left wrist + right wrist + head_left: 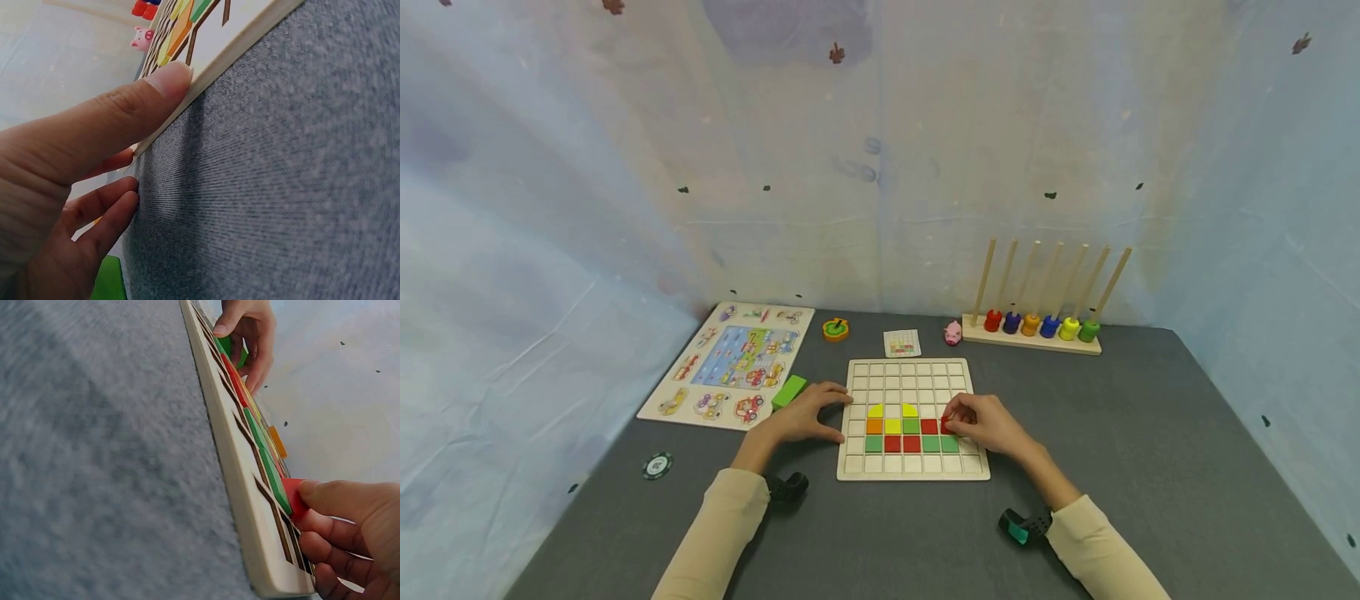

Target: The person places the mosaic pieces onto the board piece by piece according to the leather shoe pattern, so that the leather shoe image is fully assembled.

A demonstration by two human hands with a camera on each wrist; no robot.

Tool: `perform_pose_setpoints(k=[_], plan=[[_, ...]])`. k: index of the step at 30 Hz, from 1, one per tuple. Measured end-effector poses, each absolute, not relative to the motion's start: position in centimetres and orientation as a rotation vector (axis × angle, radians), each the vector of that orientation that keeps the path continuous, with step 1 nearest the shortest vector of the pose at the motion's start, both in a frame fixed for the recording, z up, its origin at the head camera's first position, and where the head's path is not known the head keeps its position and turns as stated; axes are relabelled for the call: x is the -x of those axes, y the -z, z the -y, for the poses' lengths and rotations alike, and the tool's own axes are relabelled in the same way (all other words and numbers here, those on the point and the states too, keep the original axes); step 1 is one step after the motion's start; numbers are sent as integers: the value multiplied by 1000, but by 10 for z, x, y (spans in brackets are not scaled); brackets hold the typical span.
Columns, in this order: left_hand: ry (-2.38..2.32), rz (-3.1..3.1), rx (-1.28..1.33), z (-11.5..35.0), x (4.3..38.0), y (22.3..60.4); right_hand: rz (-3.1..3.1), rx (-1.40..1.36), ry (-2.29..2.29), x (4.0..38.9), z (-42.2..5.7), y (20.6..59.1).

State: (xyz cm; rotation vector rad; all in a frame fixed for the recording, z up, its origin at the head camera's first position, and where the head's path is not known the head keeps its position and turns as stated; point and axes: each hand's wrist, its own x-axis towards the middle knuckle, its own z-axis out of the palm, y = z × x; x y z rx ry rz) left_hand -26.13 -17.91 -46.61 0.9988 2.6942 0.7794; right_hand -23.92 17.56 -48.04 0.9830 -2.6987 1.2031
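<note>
A wooden grid board [913, 471] lies mid-table, with red, green, yellow and orange tiles set in several of its cells. My right hand [988, 423] pinches a red tile [293, 496] between thumb and fingers, at the right end of the second tile row from the bottom. Just below it in the head view is a green tile [950, 444]. My left hand [805, 414] rests at the board's left edge, its thumb [169, 81] on the rim and its fingers loosely spread. A green block [789, 391] lies beside that hand.
Behind the board lie a pattern card [902, 343], a pink pig figure [952, 332] and a round orange-green toy [835, 329]. A peg rack [1030, 338] with colored beads stands back right. A picture puzzle [655, 408] and a poker chip [657, 466] lie left.
</note>
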Motion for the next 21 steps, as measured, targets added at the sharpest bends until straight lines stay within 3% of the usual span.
perform_pose_setpoints(k=[21], plan=[[-750,-2700,-1002,179,262,466,2654,-1079,-969,237,-175,479]])
